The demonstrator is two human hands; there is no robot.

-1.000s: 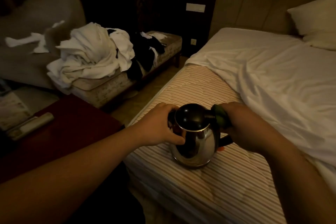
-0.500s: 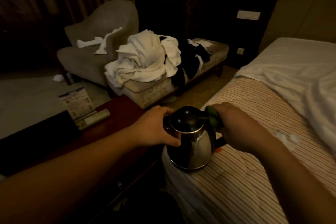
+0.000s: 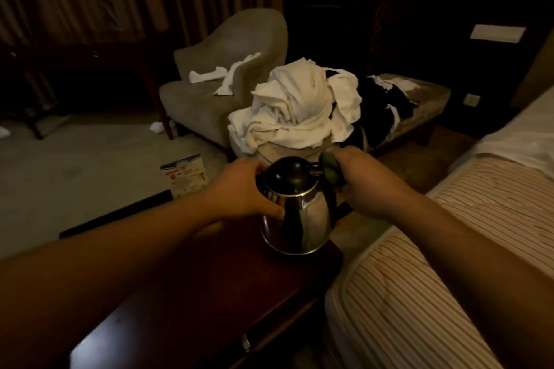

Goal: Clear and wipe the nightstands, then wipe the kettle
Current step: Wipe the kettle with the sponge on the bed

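Kettle: shiny steel kettle with black lid (image 3: 295, 213), at dark red wooden table (image 3: 186, 293) corner.
Left hand (image 3: 242, 189): fingers gripping body.
Right hand (image 3: 364, 186): grips handle and green cloth (image 3: 329, 169).
Progress: apparently final stage, kettle wiping.

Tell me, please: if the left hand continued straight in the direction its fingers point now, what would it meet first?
The left hand already grips the kettle, its fingers curled round the body toward the right. Going straight on, it would press into the kettle's steel side first; the right hand with the green cloth lies beyond.
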